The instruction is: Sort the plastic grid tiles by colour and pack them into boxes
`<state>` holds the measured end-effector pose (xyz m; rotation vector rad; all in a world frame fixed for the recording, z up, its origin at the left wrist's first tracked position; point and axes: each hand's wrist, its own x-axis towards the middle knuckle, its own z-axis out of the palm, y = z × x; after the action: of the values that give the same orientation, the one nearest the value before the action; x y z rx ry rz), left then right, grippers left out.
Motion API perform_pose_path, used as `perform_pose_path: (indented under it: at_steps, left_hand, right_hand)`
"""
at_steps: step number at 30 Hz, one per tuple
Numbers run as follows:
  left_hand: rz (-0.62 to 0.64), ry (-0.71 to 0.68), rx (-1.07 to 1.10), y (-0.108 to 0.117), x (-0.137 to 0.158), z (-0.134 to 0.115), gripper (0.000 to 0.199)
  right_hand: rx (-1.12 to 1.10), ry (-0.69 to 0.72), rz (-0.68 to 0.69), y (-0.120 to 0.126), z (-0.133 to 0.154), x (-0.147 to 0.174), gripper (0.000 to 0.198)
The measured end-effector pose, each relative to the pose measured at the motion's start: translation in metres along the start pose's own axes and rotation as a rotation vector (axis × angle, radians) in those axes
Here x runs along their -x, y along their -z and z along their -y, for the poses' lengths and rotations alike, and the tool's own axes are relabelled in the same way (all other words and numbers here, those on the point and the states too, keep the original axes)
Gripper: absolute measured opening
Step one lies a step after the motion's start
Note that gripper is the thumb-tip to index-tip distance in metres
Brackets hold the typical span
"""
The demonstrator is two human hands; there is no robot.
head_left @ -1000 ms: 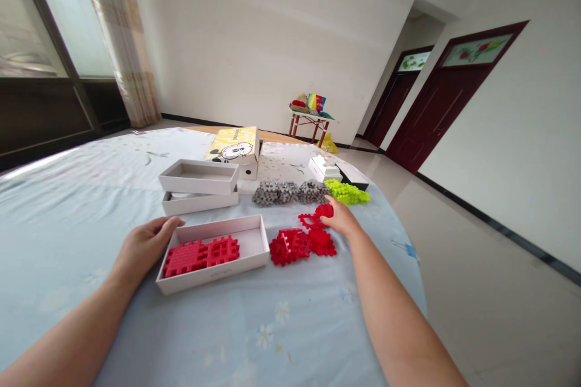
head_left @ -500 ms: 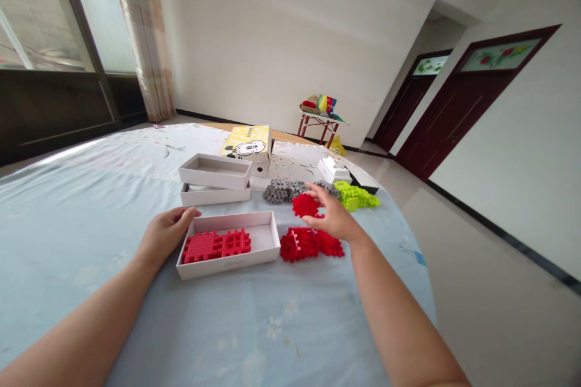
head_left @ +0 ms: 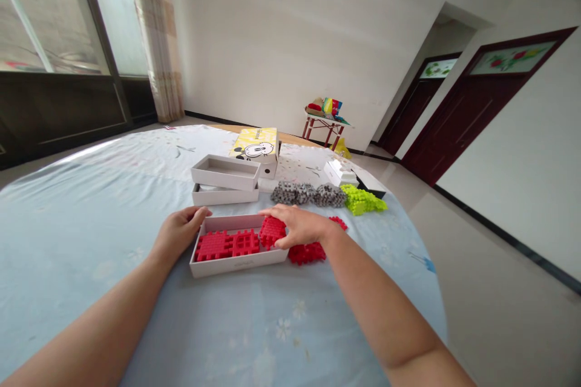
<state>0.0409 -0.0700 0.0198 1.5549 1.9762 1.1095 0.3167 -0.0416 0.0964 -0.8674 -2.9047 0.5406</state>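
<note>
A shallow white box [head_left: 240, 265] lies on the table in front of me. In its left and middle part are red notched building blocks [head_left: 213, 246], set in rows. My left hand [head_left: 179, 231] is closed on the box's left end, thumb along the rim. Over the right end of the box, my right hand [head_left: 297, 225] grips a stack of red building blocks [head_left: 272, 231] between thumb and fingers. Under and beside that hand, loose red blocks [head_left: 307, 253] lie on the cloth, partly hidden by the wrist.
Behind the box are two stacked white boxes [head_left: 226, 174], a yellow cartoon box [head_left: 255, 144], grey blocks [head_left: 295, 193] and lime-green blocks [head_left: 363, 199]. A white box with white pieces [head_left: 340, 172] stands farther back. A pale blue cloth [head_left: 204, 326] covers the table.
My right hand has carried the red block stack leftward and down, from above the loose red pile to the box's right end. The left hand stays on the box. The view shifted slightly.
</note>
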Motion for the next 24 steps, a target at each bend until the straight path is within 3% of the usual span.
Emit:
perform_pose_path:
  at_steps: [8, 12, 17, 21, 24]
  left_hand:
    - [0.011, 0.021, 0.023, 0.000, 0.001, -0.002, 0.044]
    - [0.008, 0.022, 0.047, -0.001, 0.001, -0.002, 0.043]
    - [0.002, 0.014, 0.053, 0.000, 0.000, -0.002, 0.044]
    - [0.035, -0.026, 0.042, 0.002, 0.002, -0.002, 0.047]
    - [0.068, -0.061, 0.017, 0.003, 0.002, -0.002, 0.049]
  right_hand:
    - [-0.111, 0.037, 0.107, 0.002, -0.003, -0.002, 0.078]
    - [-0.174, 0.054, 0.036, 0.004, -0.002, 0.003, 0.063]
    - [0.138, -0.083, -0.098, -0.007, 0.008, 0.003, 0.042]
    - [0.338, -0.154, -0.093, -0.024, 0.014, 0.001, 0.038]
    - [0.338, -0.146, -0.064, -0.032, 0.015, -0.001, 0.040]
